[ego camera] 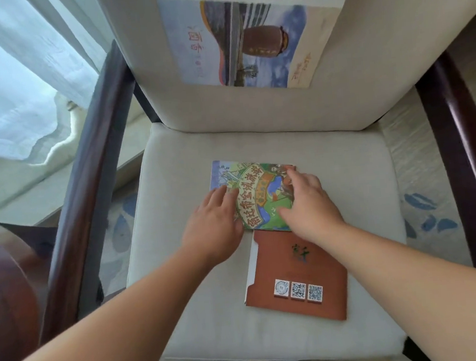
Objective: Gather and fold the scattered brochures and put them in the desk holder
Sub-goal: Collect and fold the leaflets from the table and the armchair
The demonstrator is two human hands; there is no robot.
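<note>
Item 1. Green illustrated brochure (257, 196): folded, cover up, being held flat near the middle of the seat cushion (181, 271) of an armchair.

- Its left edge is being pressed down by the left hand (213, 225). The fingers are laid out nearly straight on the paper and nothing is being gripped.
- Its right half is being covered by the right hand (308, 203). The fingers are spread and only slightly bent, the fingertips are reaching the far right corner, and the thumb is being rested near the lower edge. Nothing is being pinched.

Item 2. Brown brochure (296, 267): folded, being left flat on the same cushion, nearer the camera.

- Its far edge is being met by the near edge of item 1. Whether the two overlap cannot be told.
- Three small code squares (298, 290) are being shown near its lower edge.
- It is not being touched by either hand.

Item 3. Large unfolded brochure (245, 47): being propped open against the backrest (339, 99), with a brown jar picture printed on it, well apart from items 1 and 2.

Surroundings: dark wooden armrests (86, 170) on both sides; a white curtain (5, 71) to the left.
</note>
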